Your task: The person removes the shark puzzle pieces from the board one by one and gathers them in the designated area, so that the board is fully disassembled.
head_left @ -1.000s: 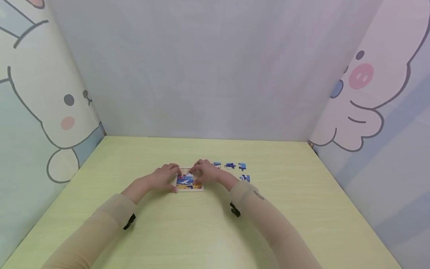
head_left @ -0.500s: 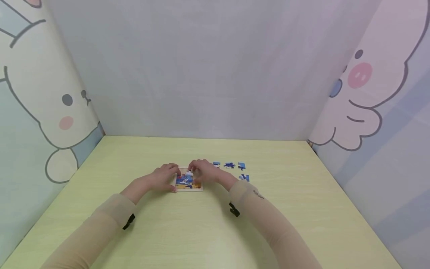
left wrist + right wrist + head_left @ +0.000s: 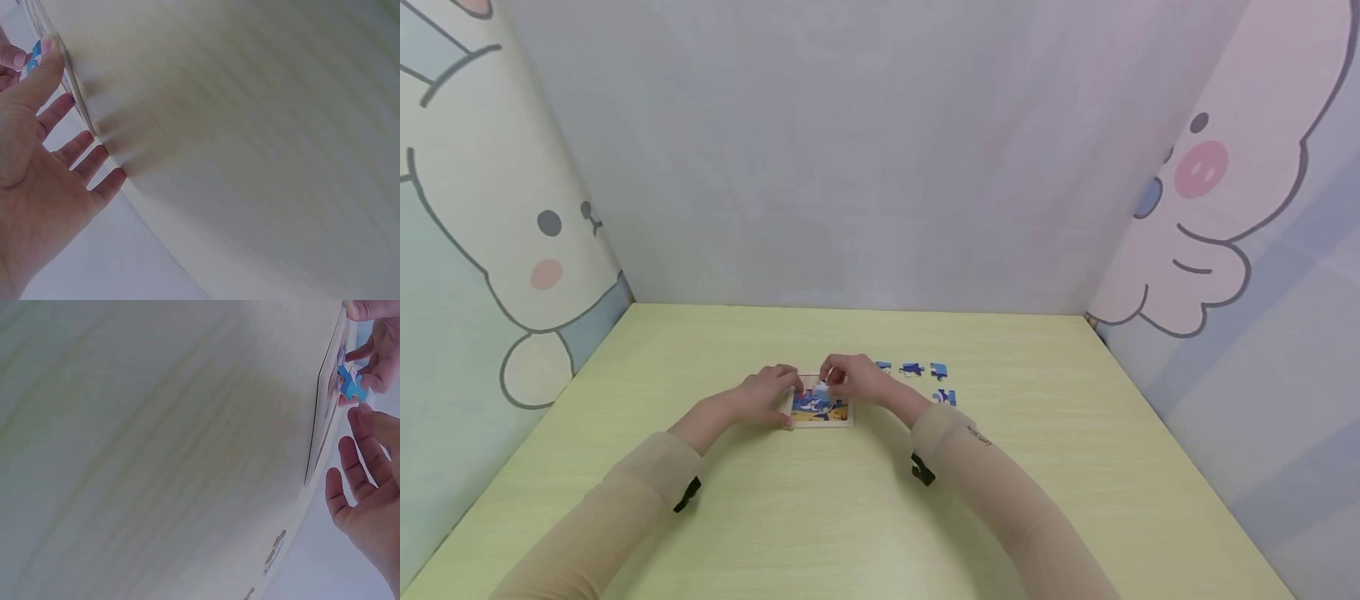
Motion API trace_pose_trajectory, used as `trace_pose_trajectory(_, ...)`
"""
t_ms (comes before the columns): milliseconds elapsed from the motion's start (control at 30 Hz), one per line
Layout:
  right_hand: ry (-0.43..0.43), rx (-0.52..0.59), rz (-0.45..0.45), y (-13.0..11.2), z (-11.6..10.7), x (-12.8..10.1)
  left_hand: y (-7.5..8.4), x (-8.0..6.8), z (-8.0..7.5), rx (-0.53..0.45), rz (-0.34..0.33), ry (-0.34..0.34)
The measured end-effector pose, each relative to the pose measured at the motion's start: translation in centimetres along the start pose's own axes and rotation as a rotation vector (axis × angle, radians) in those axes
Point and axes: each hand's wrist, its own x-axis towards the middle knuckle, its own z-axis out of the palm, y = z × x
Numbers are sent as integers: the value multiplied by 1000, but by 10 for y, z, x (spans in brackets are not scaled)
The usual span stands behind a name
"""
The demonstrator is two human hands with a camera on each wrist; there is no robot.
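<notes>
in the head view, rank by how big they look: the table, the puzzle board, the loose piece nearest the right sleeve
1. table, by far the largest.
2. puzzle board, partly covered by both hands.
3. loose piece nearest the right sleeve, the smallest; it lies at about the board's depth, so this order is safe.

No readable text, brand, number or sign in any view.
The only lettering is a small dark mark on the right sleeve (image 3: 977, 435), seen from the head camera, and it is too small and blurred to make out. The puzzle board (image 3: 820, 408) and the loose puzzle pieces (image 3: 913, 369) carry printed pictures, with no legible words on them. The side walls bear cartoon drawings only: a rabbit (image 3: 512, 217) on the left and a pig-nosed figure (image 3: 1217, 192) on the right, without captions. Both wrist views show bare tabletop (image 3: 250, 125), again with nothing written.
</notes>
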Motion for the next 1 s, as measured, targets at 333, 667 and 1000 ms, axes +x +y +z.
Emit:
trace_pose_trajectory(333, 41, 16, -38, -9, -12, -8, -2, 1, 1, 7, 6, 6)
trace_pose_trajectory(667, 57, -4, -75, -3, -36, -22, -2, 2, 3, 11, 7, 9)
trace_pose_trajectory(1000, 32, -2, -38, 6, -55, -42, -5, 2, 4, 22, 20, 9)
